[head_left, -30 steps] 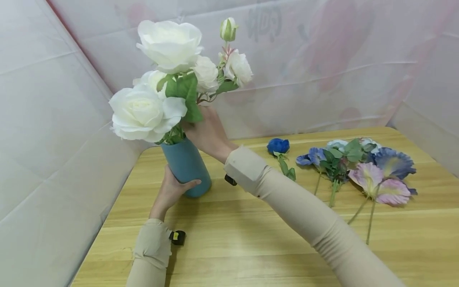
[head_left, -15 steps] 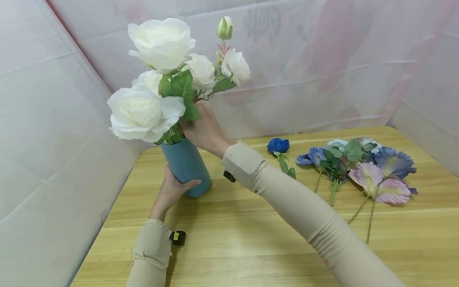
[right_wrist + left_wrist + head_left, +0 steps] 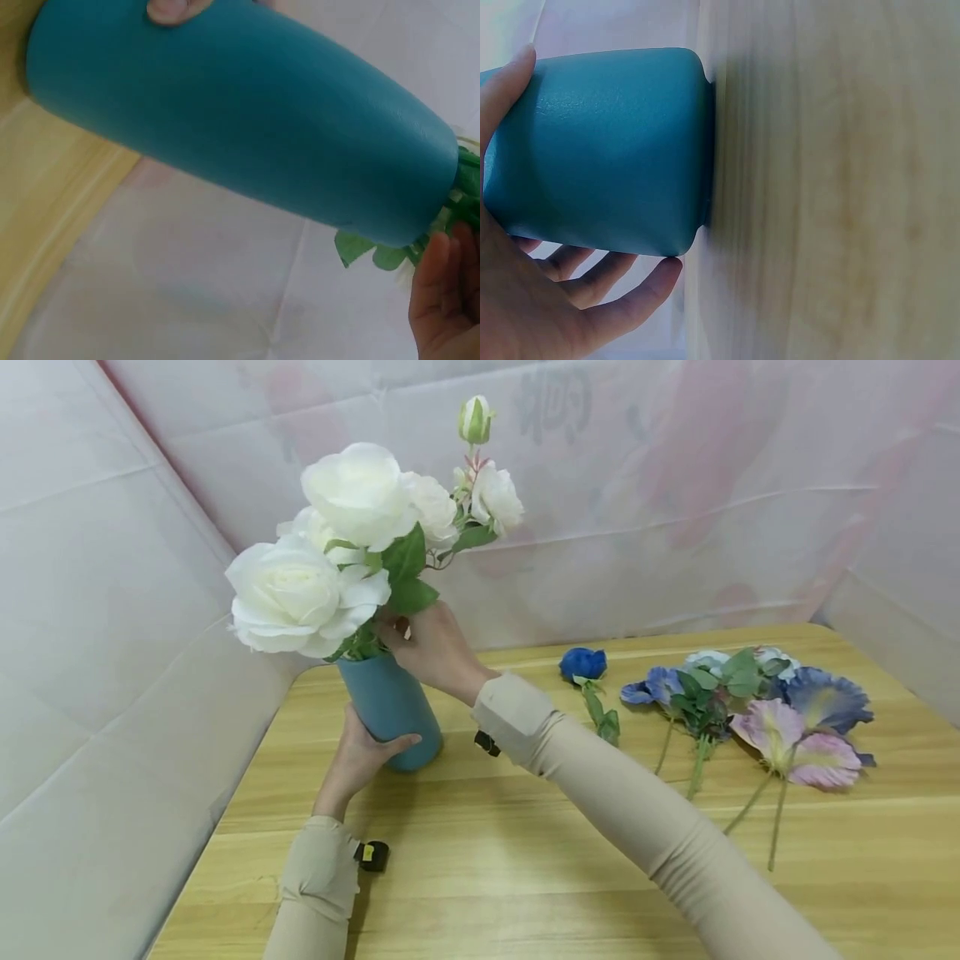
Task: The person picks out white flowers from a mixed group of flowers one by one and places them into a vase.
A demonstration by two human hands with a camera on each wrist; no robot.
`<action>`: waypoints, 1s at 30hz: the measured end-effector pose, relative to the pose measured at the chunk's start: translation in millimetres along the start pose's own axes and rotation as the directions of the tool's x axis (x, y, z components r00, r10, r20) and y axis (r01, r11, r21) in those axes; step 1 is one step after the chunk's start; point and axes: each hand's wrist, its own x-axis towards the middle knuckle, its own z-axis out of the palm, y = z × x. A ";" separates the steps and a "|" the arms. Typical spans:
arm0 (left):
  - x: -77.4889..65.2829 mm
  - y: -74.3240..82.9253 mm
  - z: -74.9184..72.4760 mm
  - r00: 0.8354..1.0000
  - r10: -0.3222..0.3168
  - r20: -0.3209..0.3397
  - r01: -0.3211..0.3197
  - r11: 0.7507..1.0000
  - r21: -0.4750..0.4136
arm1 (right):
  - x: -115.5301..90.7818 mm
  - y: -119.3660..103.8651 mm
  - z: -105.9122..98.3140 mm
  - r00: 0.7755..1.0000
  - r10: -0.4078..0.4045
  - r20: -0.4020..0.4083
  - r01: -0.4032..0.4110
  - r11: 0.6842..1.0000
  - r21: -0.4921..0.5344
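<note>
A blue-green vase [image 3: 386, 697] stands on the wooden table, full of white artificial flowers. My left hand [image 3: 362, 760] grips its lower part, thumb across the front; in the left wrist view, the fingers [image 3: 611, 274] curl along the vase's far side. Just above the rim, my right hand [image 3: 435, 647] pinches the stem of the upper white rose [image 3: 358, 497]; leaves and flowers partly hide the fingertips. A large white rose [image 3: 288, 593] leans out at the left. On the right, a white spray [image 3: 495, 497] with a bud rises. The right wrist view shows green leaves [image 3: 352, 247] at the mouth.
A blue rose [image 3: 582, 666] lies on the table [image 3: 480, 868] right of the vase. Farther right are blue-purple flowers [image 3: 825, 697], a pink-purple flower [image 3: 825, 760] and green foliage [image 3: 705, 693]. White cloth walls [image 3: 675, 552] surround the table at the back and sides.
The upper white rose has come down closer to the other flowers, and my right hand has lowered with it toward the vase rim. My left hand and the vase have stayed put.
</note>
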 end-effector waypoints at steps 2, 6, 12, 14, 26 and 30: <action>-0.8 0.3 0.3 1.000 0.000 -0.002 0.000 1.000 -0.006 | -2.2 2.2 2.3 1.000 0.000 0.017 0.000 1.000 0.002; -2.0 0.9 1.5 1.000 -0.003 -0.001 0.003 1.000 -0.015 | -6.5 5.9 6.5 1.000 0.008 0.029 -0.008 1.000 -0.018; -1.7 -0.1 1.8 1.000 -0.004 -0.013 0.004 1.000 0.009 | -8.8 6.1 7.1 1.000 0.004 0.008 -0.004 1.000 -0.014; -1.9 -0.3 1.7 1.000 -0.001 -0.015 0.001 1.000 0.013 | -9.5 5.7 6.3 1.000 0.008 0.020 -0.008 1.000 -0.014; -1.8 1.7 1.8 1.000 0.016 -0.010 -0.016 1.000 0.012 | -14.2 7.1 -3.4 0.998 0.019 0.061 -0.019 1.000 0.011; -1.9 1.7 2.1 1.000 0.009 -0.008 -0.008 1.000 0.015 | -18.9 11.2 -9.2 0.999 -0.012 0.045 0.012 1.000 0.008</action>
